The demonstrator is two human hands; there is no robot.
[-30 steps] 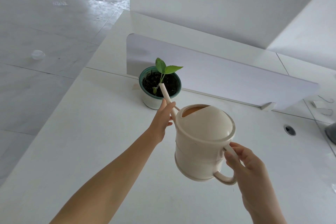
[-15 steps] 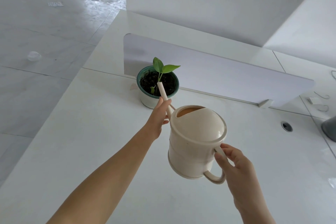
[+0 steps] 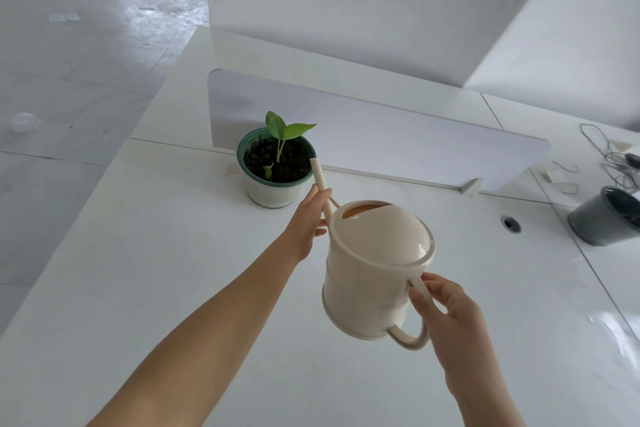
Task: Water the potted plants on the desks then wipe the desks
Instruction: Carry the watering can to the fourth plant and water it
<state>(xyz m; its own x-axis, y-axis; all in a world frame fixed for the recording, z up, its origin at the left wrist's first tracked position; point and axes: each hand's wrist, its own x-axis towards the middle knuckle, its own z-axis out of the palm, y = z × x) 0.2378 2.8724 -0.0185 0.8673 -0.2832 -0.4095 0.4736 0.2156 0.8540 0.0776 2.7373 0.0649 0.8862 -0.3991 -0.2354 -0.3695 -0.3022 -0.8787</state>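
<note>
A pale tiled floor [image 3: 69,45] lies at far left, beside a white worktop [image 3: 138,270] that fills most of the view. Toward the far side of the worktop stands a small pot [image 3: 273,191] with a green rim and dark soil, holding a seedling [image 3: 284,130] with two bright leaves. Just behind it runs a low white divider [image 3: 398,135]. A bare forearm reaches in from the near left. The left hand [image 3: 306,222] is curled round the spout [image 3: 320,180] of a cream watering can [image 3: 374,274], thumb on top. The spout tip sits at the pot's right rim, though whether it touches the rim is hard to tell. The can is held in the air above the middle of the worktop, tilted toward the pot, with its filling hole showing on top. The right hand [image 3: 446,308] grips the can's handle from the near right, fingers wrapped round it. Farther right are a round cable hole [image 3: 510,222], then a dark pot [image 3: 602,218] at the edge, with loose cables [image 3: 609,156] behind it.
</note>
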